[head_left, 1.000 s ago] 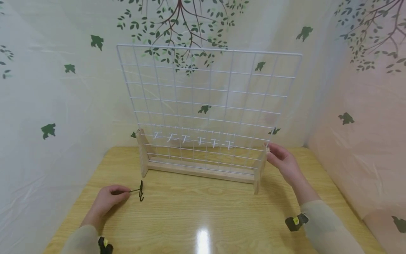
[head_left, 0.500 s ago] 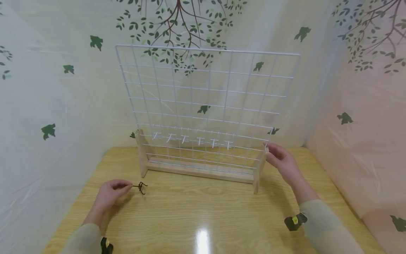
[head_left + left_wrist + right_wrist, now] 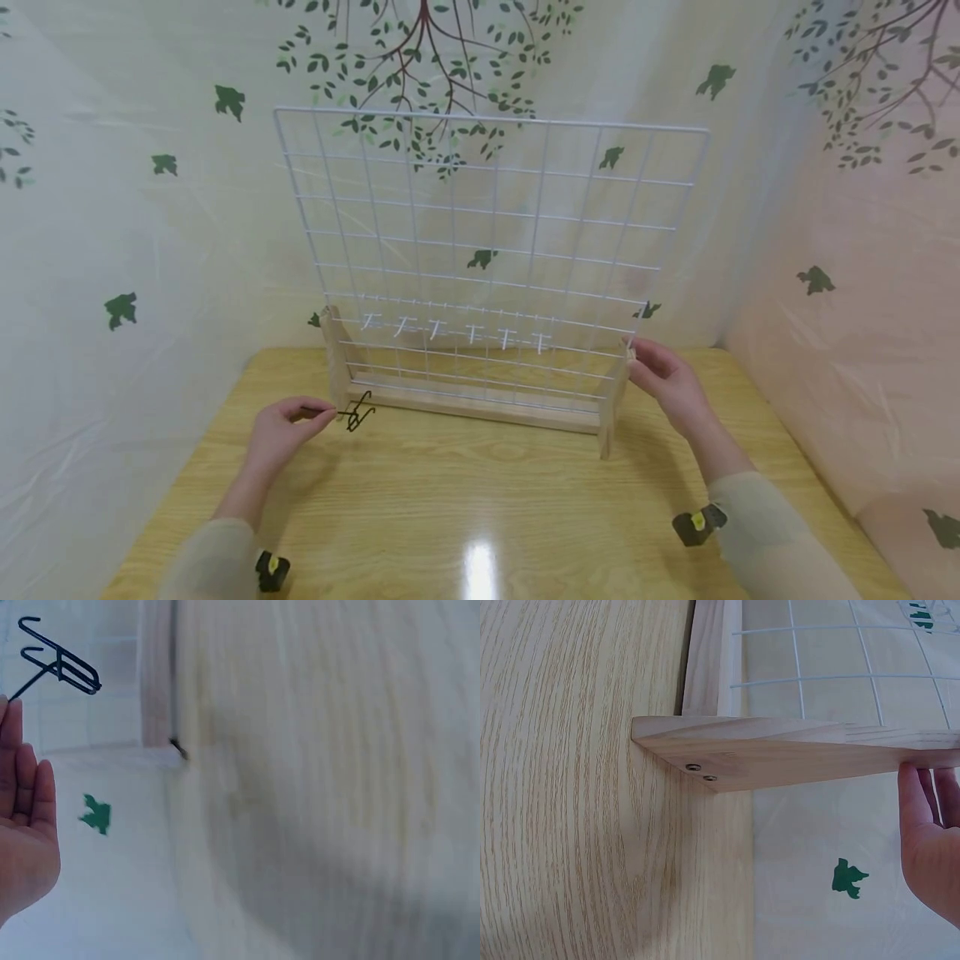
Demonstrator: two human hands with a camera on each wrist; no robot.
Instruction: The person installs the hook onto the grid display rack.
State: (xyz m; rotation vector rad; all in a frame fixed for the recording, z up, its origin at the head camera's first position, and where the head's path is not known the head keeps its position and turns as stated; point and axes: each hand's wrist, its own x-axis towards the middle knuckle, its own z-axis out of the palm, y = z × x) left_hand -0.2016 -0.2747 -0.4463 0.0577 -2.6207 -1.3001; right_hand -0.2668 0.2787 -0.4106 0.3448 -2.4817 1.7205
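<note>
My left hand (image 3: 282, 433) pinches the stem of a black wire hook (image 3: 362, 414) between thumb and fingertips. The hook's two curled prongs point up, and in the head view it overlaps the left foot of a wooden stand (image 3: 480, 407). The left wrist view shows the hook (image 3: 64, 669) raised in front of the stand's wire mesh. My right hand (image 3: 678, 392) grips the upper end of the stand's right side piece (image 3: 795, 756), fingertips against the wood. A white wire grid panel (image 3: 551, 123) stands in the stand, leaning back.
Several small white hooks (image 3: 507, 337) hang in a row low on the grid. The stand rests on a wood-grain table (image 3: 420, 517). A curtain (image 3: 172, 233) printed with leaves and branches surrounds the table at the back and sides.
My left hand has moved right and farther from me with the black hook, bringing it to the stand's left foot; the hook has turned on the way. My right hand stays in place.
</note>
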